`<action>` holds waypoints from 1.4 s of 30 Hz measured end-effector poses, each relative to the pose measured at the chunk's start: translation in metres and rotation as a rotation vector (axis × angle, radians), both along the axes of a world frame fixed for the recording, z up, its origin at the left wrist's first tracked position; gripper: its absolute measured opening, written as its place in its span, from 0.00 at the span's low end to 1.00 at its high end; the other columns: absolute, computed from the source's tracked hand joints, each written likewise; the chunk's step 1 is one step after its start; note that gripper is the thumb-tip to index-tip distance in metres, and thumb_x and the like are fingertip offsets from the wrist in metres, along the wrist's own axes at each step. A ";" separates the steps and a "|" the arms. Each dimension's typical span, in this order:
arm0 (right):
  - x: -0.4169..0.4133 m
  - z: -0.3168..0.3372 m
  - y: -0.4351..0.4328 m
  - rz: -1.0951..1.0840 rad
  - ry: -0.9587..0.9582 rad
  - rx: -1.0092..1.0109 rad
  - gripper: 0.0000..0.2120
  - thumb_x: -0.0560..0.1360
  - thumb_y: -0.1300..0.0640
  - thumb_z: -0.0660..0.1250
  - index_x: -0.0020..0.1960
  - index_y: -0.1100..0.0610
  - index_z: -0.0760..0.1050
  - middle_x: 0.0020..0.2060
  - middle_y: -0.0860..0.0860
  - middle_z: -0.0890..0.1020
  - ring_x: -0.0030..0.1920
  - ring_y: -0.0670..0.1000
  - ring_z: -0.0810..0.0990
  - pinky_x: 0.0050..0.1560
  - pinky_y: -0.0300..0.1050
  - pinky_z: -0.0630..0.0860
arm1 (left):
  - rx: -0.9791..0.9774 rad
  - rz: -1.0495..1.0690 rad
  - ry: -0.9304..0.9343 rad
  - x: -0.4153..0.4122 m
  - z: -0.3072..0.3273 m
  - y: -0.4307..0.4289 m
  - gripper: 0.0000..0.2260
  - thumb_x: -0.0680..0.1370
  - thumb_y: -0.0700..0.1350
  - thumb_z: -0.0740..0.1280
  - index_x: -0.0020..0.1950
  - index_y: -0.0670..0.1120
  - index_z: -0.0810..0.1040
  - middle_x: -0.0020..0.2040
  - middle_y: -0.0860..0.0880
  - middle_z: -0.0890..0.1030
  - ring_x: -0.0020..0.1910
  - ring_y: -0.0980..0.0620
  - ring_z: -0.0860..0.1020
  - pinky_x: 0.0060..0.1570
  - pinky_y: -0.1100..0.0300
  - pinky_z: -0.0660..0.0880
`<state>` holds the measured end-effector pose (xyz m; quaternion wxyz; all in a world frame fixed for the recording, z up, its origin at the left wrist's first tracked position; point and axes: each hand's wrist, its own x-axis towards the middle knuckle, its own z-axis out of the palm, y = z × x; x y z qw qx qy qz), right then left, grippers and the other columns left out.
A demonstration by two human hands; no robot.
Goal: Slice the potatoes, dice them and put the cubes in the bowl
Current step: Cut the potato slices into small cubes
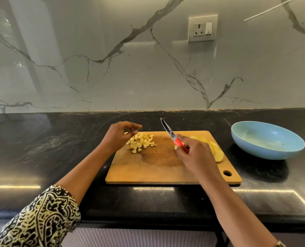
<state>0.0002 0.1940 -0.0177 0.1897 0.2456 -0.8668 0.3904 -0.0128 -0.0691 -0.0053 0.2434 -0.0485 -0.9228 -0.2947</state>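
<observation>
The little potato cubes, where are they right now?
In the head view, the potato cubes sit in a pile on the left part of the wooden cutting board, right beside the left hand, not in the blue bowl.

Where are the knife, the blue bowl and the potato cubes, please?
knife [168, 130], head view, on the blade.
blue bowl [265, 151], head view, on its outer wall.
potato cubes [141, 142], head view, pile's middle.

1. The bench [41, 148] in front of me is black polished stone with faint pale swirls, and it spans the whole view.
2. A wooden cutting board [148, 172] lies flat on it, its hanging hole at the near right corner.
3. A light blue bowl [265, 152] stands on the bench just right of the board, not touching it.
</observation>
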 end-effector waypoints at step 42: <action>0.001 -0.003 0.001 -0.009 -0.045 0.007 0.21 0.78 0.53 0.66 0.70 0.51 0.70 0.44 0.47 0.80 0.40 0.45 0.73 0.43 0.41 0.72 | -0.484 -0.074 -0.133 0.010 -0.009 -0.007 0.09 0.74 0.55 0.69 0.55 0.61 0.79 0.60 0.58 0.76 0.61 0.55 0.69 0.55 0.58 0.62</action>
